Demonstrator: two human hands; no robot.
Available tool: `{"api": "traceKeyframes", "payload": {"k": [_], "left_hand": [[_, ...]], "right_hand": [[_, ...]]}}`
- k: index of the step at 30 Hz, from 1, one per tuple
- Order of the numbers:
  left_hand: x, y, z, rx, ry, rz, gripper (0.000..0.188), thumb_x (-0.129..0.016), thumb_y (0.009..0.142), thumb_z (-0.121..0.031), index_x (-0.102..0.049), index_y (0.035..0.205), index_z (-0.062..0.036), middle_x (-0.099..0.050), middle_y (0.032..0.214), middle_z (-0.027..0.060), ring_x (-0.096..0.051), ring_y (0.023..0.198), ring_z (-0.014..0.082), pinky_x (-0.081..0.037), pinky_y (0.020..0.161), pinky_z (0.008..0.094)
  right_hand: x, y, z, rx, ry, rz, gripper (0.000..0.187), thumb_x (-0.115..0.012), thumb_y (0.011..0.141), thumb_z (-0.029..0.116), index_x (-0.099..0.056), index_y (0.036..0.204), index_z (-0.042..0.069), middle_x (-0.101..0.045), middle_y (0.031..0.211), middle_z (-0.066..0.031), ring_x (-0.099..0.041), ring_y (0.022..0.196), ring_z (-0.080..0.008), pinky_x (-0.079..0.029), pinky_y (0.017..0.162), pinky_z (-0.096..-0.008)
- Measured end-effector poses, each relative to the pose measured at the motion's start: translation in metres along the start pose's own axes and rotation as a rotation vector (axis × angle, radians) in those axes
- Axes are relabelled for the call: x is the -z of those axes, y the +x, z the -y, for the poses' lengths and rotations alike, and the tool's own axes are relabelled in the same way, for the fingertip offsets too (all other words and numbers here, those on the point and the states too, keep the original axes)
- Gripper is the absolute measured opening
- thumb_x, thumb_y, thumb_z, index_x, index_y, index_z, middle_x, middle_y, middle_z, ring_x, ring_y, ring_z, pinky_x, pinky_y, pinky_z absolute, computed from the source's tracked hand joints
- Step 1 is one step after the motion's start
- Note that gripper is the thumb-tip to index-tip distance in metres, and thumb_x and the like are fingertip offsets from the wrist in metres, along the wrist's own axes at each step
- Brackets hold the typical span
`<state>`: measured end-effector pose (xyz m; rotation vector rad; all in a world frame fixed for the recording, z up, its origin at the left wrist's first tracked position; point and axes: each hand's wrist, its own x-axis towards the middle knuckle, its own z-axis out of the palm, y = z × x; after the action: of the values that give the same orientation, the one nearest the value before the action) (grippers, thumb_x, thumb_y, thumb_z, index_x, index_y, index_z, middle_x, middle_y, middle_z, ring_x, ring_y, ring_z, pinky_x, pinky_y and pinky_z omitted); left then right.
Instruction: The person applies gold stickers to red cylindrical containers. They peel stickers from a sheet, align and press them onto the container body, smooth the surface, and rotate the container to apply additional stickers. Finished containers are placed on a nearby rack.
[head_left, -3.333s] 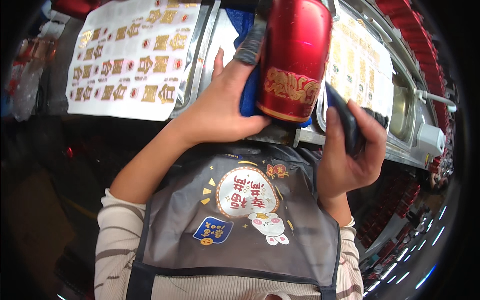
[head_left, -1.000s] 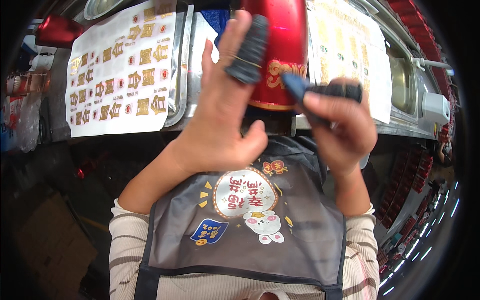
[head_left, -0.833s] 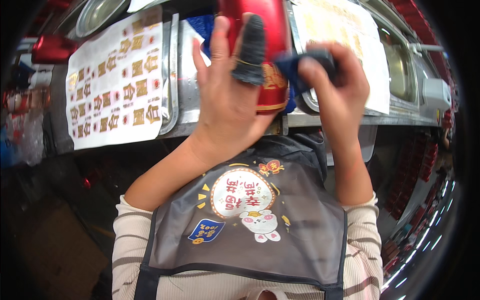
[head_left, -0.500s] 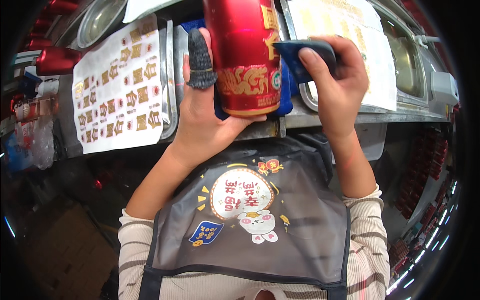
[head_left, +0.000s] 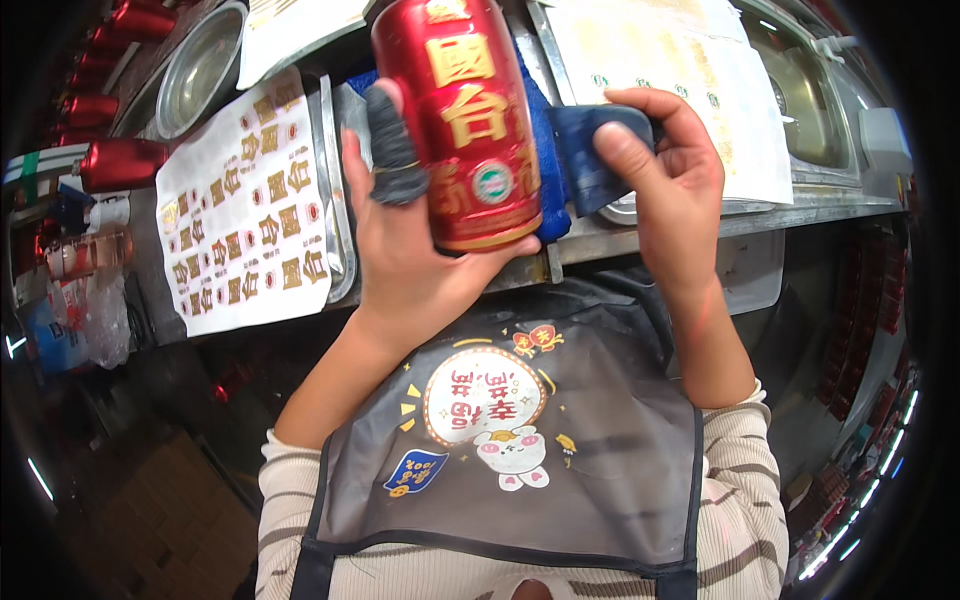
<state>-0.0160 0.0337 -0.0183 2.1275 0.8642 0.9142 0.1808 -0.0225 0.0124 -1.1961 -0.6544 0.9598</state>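
A glossy red cylindrical bottle with gold characters point(head_left: 465, 95) sits in the left hand point(head_left: 410, 255), clasped around its lower end. Apart from that hand, the right hand point(head_left: 675, 185) pinches a flat dark-blue scraper point(head_left: 582, 165) beside the bottle. A white gold-printed sheet point(head_left: 238, 215) lies left of the left hand.

Bottle point(head_left: 475, 110) in front of me, past the counter's point(head_left: 610, 240) near edge; my left hand point(head_left: 420, 240) at its left side and base. Cloth point(head_left: 543, 125) behind it, showing to both sides; cannot tell whether they touch. Scraper point(head_left: 590, 165) just right of the bottle, in my right hand point(head_left: 665, 170). Left of my left hand: one decal sheet point(head_left: 240, 215), tray point(head_left: 340, 205) rim along its right side. Bowl point(head_left: 200, 70) beyond that sheet; second bottle point(head_left: 120, 165) at its far left corner. Behind my right hand: another decal sheet point(head_left: 660, 110). Basin point(head_left: 805, 110) right of that. Bin point(head_left: 752, 272) below the counter, right of my right forearm.
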Motion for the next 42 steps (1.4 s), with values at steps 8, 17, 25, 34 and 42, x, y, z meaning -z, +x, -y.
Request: {"api": "traceKeyframes", "payload": {"k": [8, 17, 25, 34, 42], "left_hand": [[0.017, 0.011, 0.006, 0.353, -0.827, -0.019, 0.082, -0.081, 0.082, -0.023, -0.03, 0.139, 0.0076, -0.039, 0.147, 0.0246, -0.044, 0.134, 0.026, -0.037, 0.111, 0.0373], [0.012, 0.023, -0.012, 0.493, -0.729, -0.102, 0.051, -0.076, 0.087, -0.016, -0.042, 0.119, 0.0043, -0.059, 0.126, 0.0204, -0.059, 0.115, 0.0208, -0.045, 0.101, 0.033], [0.007, 0.029, -0.019, 0.543, -0.693, -0.116, 0.048, -0.077, 0.084, -0.014, -0.044, 0.114, 0.0035, -0.061, 0.12, 0.0201, -0.061, 0.11, 0.0202, -0.048, 0.096, 0.0327], [0.004, 0.032, -0.024, 0.573, -0.685, -0.143, 0.051, -0.079, 0.082, -0.012, -0.045, 0.117, 0.0035, -0.062, 0.117, 0.018, -0.061, 0.105, 0.019, -0.051, 0.091, 0.0313], [0.004, 0.032, -0.023, 0.571, -0.681, -0.13, 0.052, -0.08, 0.081, -0.015, -0.045, 0.115, 0.004, -0.062, 0.115, 0.0183, -0.062, 0.104, 0.0192, -0.051, 0.091, 0.0311]], "right_hand": [[-0.006, -0.007, -0.015, -0.22, -0.202, 0.188, 0.018, -0.065, 0.095, 0.019, -0.06, 0.087, 0.005, -0.057, 0.074, 0.0031, -0.049, 0.07, -0.0032, -0.04, 0.063, -0.0188], [-0.008, 0.002, -0.024, -0.19, -0.197, 0.286, 0.026, -0.073, 0.09, 0.024, -0.054, 0.088, 0.006, -0.057, 0.077, 0.0032, -0.048, 0.069, -0.0003, -0.039, 0.059, -0.0173], [0.004, 0.007, -0.02, -0.274, -0.144, 0.387, 0.017, -0.066, 0.091, 0.018, -0.053, 0.096, 0.007, -0.054, 0.078, 0.0046, -0.043, 0.061, 0.0002, -0.033, 0.052, -0.0169], [0.002, 0.007, -0.021, -0.244, -0.133, 0.376, 0.017, -0.066, 0.092, 0.02, -0.055, 0.097, 0.008, -0.052, 0.077, 0.0061, -0.04, 0.055, 0.0016, -0.029, 0.047, -0.0153], [0.0, 0.003, -0.023, -0.264, -0.079, 0.314, 0.015, -0.065, 0.094, 0.019, -0.056, 0.097, 0.008, -0.052, 0.075, 0.0076, -0.04, 0.057, 0.0017, -0.03, 0.049, -0.0155]]}}
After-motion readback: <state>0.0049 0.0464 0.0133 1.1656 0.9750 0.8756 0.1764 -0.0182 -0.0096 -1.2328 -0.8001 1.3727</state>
